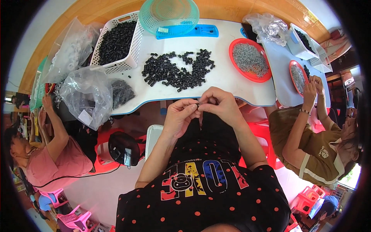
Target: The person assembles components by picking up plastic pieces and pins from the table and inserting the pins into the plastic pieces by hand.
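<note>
My left hand [180, 115] and my right hand [219, 105] meet just off the near edge of the white table. Thumb and fingers of the left are closed on a small black piece [198, 105], most of it hidden. The right hand's fingertips are pinched together against the same spot; what they grip there is too small to make out. Beyond my hands, a loose spread of short black cylindrical pieces [185, 79] lies on the tabletop. To the right of it, a red round tray [233, 62] holds a heap of small grey parts.
At the back left stands a white perforated basket [133, 50] full of black pieces. A green colander [169, 13] rests over a blue tray [210, 31]. Clear plastic bags [87, 92] crowd the left edge. Co-workers sit on both sides, one with hands [312, 91] near another red tray.
</note>
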Action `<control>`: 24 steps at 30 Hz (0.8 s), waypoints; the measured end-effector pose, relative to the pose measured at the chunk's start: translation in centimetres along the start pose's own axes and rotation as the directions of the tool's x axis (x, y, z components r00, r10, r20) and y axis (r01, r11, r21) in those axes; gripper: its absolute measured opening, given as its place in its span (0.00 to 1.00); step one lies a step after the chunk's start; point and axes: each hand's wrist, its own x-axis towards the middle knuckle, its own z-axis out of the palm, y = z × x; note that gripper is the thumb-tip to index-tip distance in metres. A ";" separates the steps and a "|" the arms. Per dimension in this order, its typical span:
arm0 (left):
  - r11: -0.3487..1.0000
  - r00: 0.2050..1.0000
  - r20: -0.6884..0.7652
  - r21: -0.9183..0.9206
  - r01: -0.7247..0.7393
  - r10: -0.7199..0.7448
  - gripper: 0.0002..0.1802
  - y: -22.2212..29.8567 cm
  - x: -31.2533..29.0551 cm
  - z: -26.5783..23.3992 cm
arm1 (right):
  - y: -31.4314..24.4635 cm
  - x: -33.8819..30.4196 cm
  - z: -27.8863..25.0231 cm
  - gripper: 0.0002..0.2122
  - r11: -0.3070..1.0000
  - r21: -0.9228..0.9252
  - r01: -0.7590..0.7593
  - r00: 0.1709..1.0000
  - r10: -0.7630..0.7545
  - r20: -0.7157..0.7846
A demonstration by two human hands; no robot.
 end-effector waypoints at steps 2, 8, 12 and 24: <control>0.999 1.000 0.007 -0.041 0.020 -0.020 0.10 -0.6 -0.2 -1.5 | 1.1 2.6 -0.1 0.05 0.978 0.201 -0.055 0.998 0.057 -0.005; 0.971 0.997 -0.076 -0.238 0.010 -0.029 0.10 0.2 -1.5 -3.6 | 5.1 14.2 -0.5 0.07 0.928 -0.357 0.109 0.964 -0.186 -0.190; 0.962 0.998 -0.040 -0.270 0.044 -0.057 0.10 0.6 -1.1 -3.3 | 12.1 20.4 -3.5 0.06 0.642 -0.704 0.302 0.891 -0.452 -0.030; 0.957 0.996 -0.090 -0.290 0.000 -0.027 0.09 0.4 -2.5 -4.3 | 10.6 20.8 -2.0 0.07 0.808 -0.535 0.248 0.965 -0.252 0.067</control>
